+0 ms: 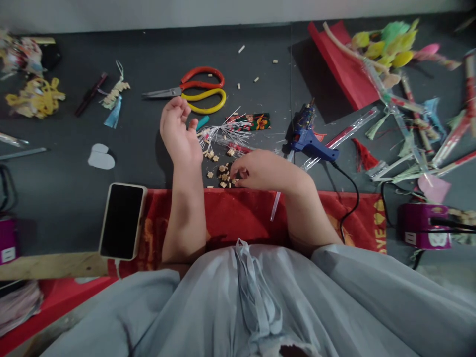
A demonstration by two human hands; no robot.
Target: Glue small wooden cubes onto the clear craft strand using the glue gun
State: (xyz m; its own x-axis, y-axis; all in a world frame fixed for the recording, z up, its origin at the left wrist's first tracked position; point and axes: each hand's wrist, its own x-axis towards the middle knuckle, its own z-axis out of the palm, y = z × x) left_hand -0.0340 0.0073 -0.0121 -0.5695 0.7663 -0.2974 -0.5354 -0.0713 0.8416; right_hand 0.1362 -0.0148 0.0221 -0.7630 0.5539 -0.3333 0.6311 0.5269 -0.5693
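Observation:
My left hand [180, 131] is raised over the dark table, its fingers loosely bent and the thumb apart, with nothing visible between them. Below the scissors [203, 91] with one red and one yellow handle, it is near a bundle of thin white strands [226, 131]. My right hand [260, 171] bends down at a small pile of pale flower-shaped pieces [223, 176]. Its fingertips are drawn together at the pile's right side; what they pinch, if anything, is too small to tell. More such pieces lie between both hands.
A blue glue gun [310, 144] lies right of my right hand, its cord running down over the red cloth [241, 213]. A phone [124, 221] is at the left. Tassels and clear-wrapped sticks [349, 131] spread rightward, near a red paper piece [345, 69] and purple box [420, 225].

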